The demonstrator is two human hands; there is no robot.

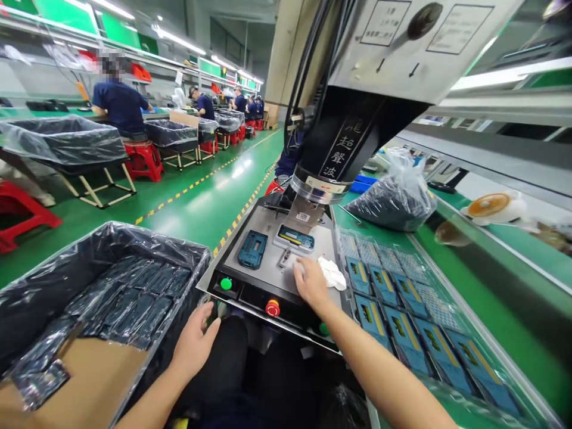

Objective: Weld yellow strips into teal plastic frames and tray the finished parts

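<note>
My right hand (pixel 310 281) hovers over or rests on the metal plate (pixel 268 223) of the press machine, its fingers apart with nothing seen in them. Just left of its fingertips is a small metal clamp (pixel 285 257), and a crumpled white cloth (pixel 331 273) lies to its right. Under the press head (pixel 306 211) a dark teal plastic housing with a yellow strip (pixel 296 237) sits in a light fixture. A second teal housing (pixel 252 250) lies on the plate's left side. My left hand (pixel 196 335), thumb and fingers spread, is by the machine's front left corner, holding nothing.
A lined bin (pixel 111 232) with several wrapped parts stands at left. Right of the machine, a clear tray (pixel 440 292) holds several teal housings. A green button (pixel 226 283) and red stop button (pixel 272 308) are on the front panel. Behind stands a filled plastic bag (pixel 393 196); co-workers sit far left.
</note>
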